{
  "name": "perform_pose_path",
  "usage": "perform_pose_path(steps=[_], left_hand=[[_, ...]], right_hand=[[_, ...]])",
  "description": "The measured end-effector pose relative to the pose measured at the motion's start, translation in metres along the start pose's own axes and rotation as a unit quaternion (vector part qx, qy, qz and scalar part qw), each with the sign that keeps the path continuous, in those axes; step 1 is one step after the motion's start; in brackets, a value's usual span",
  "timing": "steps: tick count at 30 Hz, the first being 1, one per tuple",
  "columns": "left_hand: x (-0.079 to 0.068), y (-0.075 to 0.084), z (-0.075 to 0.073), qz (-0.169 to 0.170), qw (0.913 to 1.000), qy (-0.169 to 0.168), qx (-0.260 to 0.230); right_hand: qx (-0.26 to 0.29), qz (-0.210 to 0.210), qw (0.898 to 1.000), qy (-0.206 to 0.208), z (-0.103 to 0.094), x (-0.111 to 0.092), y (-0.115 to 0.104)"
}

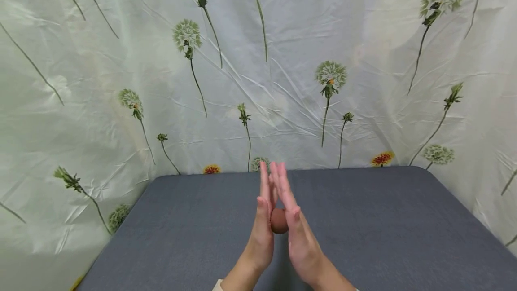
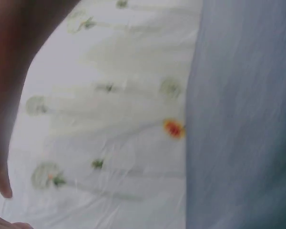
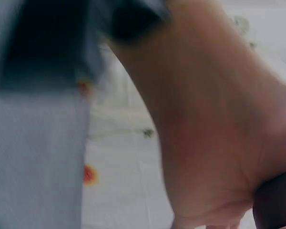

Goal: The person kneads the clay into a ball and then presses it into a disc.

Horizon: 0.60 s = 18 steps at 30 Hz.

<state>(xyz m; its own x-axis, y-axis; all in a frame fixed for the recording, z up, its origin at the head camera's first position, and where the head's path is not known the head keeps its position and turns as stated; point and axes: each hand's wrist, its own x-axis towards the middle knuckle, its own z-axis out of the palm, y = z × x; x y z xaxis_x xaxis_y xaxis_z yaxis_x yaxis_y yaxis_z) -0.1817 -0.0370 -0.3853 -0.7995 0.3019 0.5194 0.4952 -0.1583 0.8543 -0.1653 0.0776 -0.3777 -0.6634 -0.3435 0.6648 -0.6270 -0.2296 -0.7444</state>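
Left hand [image 1: 261, 228] and right hand [image 1: 300, 241] face each other palm to palm near the near edge of the head view, each with its fingers straight and pointing toward the far side. At the near end, a pale cuff [image 1: 218, 285] shows at the left wrist; in the right wrist view a dark blurred shape [image 3: 47, 47], too unclear to name, lies beside the forearm. Both thumbs stand up on the near side of the palms. Between the palms sits a small brown ball [image 1: 279, 221], flanked by the left palm on its left and the right palm on its right, with no finger curled round it. Beyond the ball the hands lean in toward each other; whether the fingertips touch, I cannot tell. The right wrist view catches part of the ball beside the right palm, darkened, while the left wrist view does not show it.

Below and around the hands spreads a grey table [image 1: 194, 223] with rounded far corners, a soft shadow on it under the hands. Past its far edge rises a pale, creased sheet [image 1: 282, 89] printed with green dandelions, an orange-red flower [image 1: 212, 169] left of the fingers and another [image 1: 382, 159] to the right.
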Motion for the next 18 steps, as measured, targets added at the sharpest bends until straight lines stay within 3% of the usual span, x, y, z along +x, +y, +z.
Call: perform_pose_path(steps=[4,7,13,18], left_hand=[[-0.009,0.002,0.018,0.028,0.9978,-0.035,0.049],[-0.012,0.011,0.019,0.053,0.9944,-0.036,0.083],[-0.002,0.029,-0.003,0.089,0.9928,0.014,0.079],[0.007,0.027,-0.028,0.061,0.9943,0.062,0.062]], right_hand=[[0.000,0.035,0.999,0.030,-0.018,0.004,-0.006],[0.011,0.071,0.997,0.033,-0.021,0.005,-0.002],[0.037,0.092,0.995,-0.021,0.004,-0.001,0.020],[0.047,0.073,0.994,-0.067,0.025,-0.011,0.025]])
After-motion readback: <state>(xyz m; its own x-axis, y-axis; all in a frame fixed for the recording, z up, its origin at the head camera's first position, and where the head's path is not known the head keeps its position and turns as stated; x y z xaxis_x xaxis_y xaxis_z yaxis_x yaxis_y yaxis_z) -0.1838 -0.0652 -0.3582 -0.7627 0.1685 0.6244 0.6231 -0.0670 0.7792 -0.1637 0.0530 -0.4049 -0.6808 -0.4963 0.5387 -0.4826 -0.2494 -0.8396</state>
